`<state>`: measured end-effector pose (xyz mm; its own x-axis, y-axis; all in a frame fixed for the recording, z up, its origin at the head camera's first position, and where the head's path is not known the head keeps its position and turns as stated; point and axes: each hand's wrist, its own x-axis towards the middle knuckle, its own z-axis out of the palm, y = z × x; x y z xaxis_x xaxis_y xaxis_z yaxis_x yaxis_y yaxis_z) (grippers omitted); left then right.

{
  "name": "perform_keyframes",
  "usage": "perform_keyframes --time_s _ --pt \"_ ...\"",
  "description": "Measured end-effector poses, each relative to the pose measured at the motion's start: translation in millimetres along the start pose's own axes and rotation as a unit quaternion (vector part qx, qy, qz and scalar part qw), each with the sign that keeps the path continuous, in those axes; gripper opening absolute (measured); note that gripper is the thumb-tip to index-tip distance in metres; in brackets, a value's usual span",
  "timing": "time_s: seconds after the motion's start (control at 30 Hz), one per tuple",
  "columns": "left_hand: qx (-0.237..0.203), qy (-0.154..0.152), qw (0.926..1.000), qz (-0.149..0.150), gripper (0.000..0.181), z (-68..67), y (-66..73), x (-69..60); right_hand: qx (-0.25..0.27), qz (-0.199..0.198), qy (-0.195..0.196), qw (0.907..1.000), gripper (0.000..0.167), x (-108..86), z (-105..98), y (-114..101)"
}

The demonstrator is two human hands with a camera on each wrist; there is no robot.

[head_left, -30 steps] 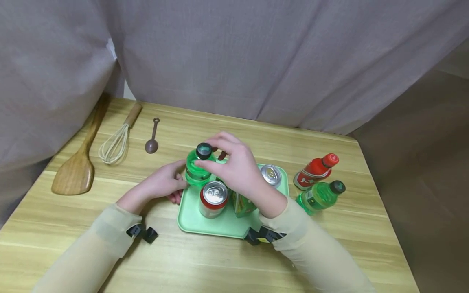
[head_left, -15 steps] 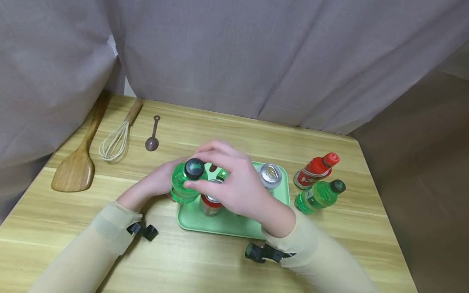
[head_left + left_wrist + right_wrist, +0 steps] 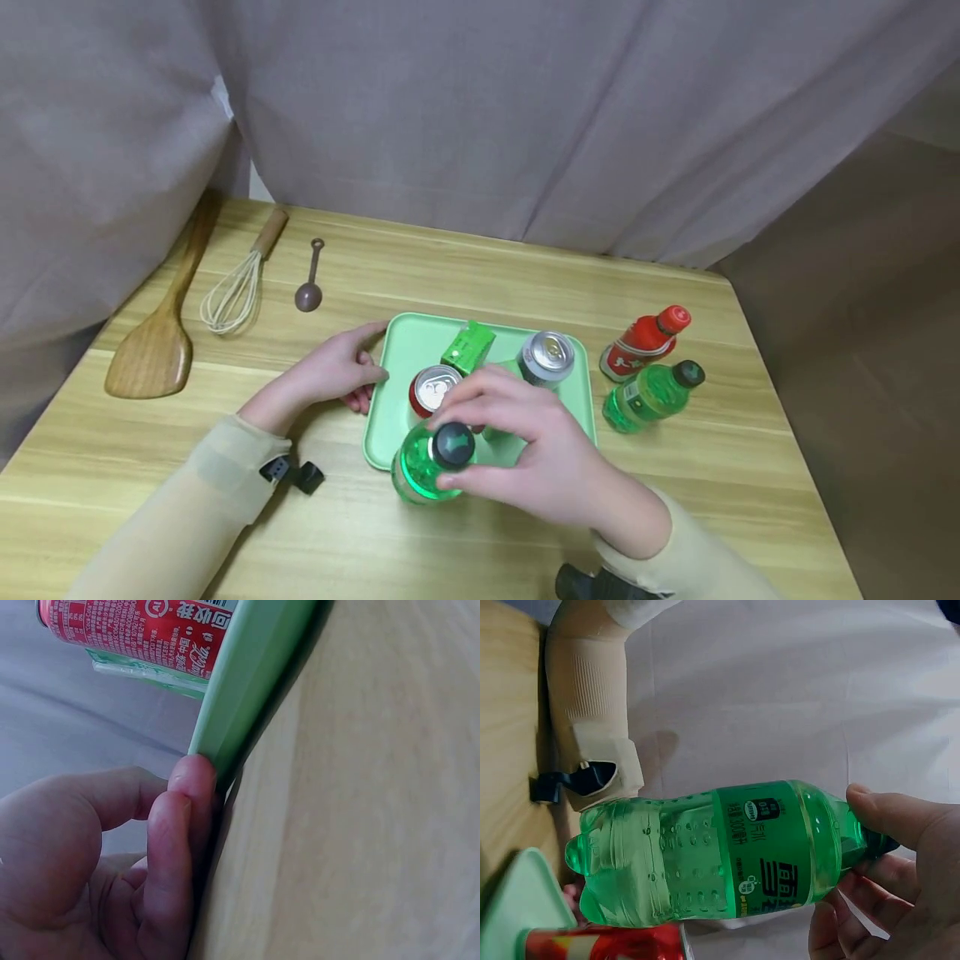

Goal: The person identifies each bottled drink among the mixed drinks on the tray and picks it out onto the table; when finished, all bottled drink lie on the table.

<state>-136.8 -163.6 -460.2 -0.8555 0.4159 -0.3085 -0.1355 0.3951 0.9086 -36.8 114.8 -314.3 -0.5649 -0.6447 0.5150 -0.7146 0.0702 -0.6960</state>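
Note:
In the head view my right hand (image 3: 532,454) grips a green plastic bottle (image 3: 420,467) by its neck, just under the black cap. The bottle, full of clear liquid, is held up over the front edge of the light green tray (image 3: 408,333); the right wrist view shows the bottle's bottom clear of the table. My left hand (image 3: 337,371) holds the tray at its left edge, its fingertips against the tray's side in the left wrist view. On the tray stand a red can (image 3: 435,387), a small green box (image 3: 468,346) and a silver can (image 3: 547,358). My right hand hides part of the tray.
Right of the tray stand a red bottle (image 3: 637,346) and another green bottle (image 3: 648,398). At the left lie a wooden spatula (image 3: 153,354), a whisk (image 3: 240,287) and a brown measuring spoon (image 3: 308,296). Grey curtains (image 3: 450,125) hang behind the table.
My right hand has lifted the green bottle off the tray's far left part and carried it nearer, past the red can to the front edge. My left hand stays at the tray's left side.

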Motion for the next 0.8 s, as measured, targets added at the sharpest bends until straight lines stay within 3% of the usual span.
perform_keyframes --time_s 0.23,0.6,0.8 --pt "0.007 0.002 1.0000 -0.002 0.091 0.3 2.4 0.7 0.021 0.000 0.022 0.9995 0.040 -47.2 -22.5 0.1" --pt "0.011 0.000 0.9999 0.001 0.091 0.5 -0.5 -1.0 0.084 0.028 0.096 0.9914 0.051 -107.4 -53.8 0.4" --pt "0.014 -0.004 0.9999 0.000 0.090 0.3 -2.2 0.1 0.062 0.071 0.146 0.9848 0.052 -142.1 -74.1 3.8"
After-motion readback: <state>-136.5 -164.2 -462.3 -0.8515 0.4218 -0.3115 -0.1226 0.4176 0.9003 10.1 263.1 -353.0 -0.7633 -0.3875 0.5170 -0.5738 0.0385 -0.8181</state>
